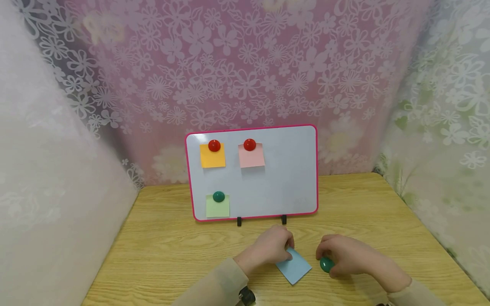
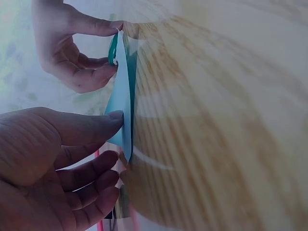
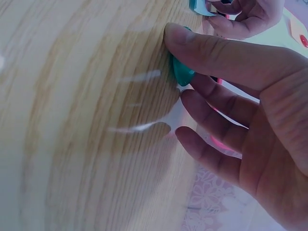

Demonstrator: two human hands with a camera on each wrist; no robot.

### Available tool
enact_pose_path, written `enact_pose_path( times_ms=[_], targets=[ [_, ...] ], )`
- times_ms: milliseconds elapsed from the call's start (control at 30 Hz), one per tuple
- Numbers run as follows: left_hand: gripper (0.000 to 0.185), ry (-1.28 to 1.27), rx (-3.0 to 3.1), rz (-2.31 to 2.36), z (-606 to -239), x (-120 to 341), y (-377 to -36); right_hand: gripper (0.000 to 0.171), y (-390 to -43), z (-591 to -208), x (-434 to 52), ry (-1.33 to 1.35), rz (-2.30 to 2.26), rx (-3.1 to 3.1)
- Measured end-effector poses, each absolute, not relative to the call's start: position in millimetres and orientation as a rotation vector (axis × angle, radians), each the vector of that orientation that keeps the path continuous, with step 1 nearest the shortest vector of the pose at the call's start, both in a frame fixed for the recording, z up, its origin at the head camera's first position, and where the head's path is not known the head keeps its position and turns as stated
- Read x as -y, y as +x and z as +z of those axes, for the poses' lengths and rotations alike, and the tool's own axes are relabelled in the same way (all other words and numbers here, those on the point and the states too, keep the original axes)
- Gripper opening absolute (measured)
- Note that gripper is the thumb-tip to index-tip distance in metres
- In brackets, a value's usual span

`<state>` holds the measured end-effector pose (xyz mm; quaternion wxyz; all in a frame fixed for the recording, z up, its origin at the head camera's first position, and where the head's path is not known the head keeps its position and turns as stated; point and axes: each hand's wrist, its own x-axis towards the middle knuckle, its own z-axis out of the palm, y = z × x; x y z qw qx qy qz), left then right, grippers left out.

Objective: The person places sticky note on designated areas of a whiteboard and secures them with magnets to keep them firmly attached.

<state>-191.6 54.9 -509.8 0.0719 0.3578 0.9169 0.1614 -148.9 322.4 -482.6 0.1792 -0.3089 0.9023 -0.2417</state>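
A: What is held on the left side?

B: A blue sticky note (image 1: 294, 266) is pinched at its near-left edge by the fingers (image 2: 113, 115) of the left hand (image 1: 269, 248), thumb on one face and the other fingers curled behind. It lies flat on the tabletop (image 1: 160, 255), just in front of the whiteboard (image 1: 283, 178).

A: How is it judged to handle?

B: It is judged very light and limp, easily creased or bent; an edge or corner is best taken, with a gentle pinch. The adhesive strip cannot be made out.

A: And to the right?

B: A green magnet (image 1: 326, 264) sits on the tabletop just beside the note. It is gripped by the right hand (image 1: 346, 255), thumb (image 3: 192, 41) pressed on top and fingers curled round it. It is judged small, hard, smooth and domed, so it could slip; the sides are the place to hold it.

A: Are any containers seen?

B: None are seen. On the whiteboard, an orange note (image 1: 212, 156) and a pink note (image 1: 251, 156) are held under red magnets, and a green note (image 1: 217, 206) under a green one.
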Motion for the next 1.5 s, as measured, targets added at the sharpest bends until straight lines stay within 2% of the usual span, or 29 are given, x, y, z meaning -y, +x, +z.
enact_pose_path(
  times_ms=[1500],
  targets=[
    [0.018,1.022,-2.642,0.663,-511.2,-46.7,-188.8,0.036,-148.9,-480.6,-320.3,-0.864,-0.706,-2.541]
  ],
)
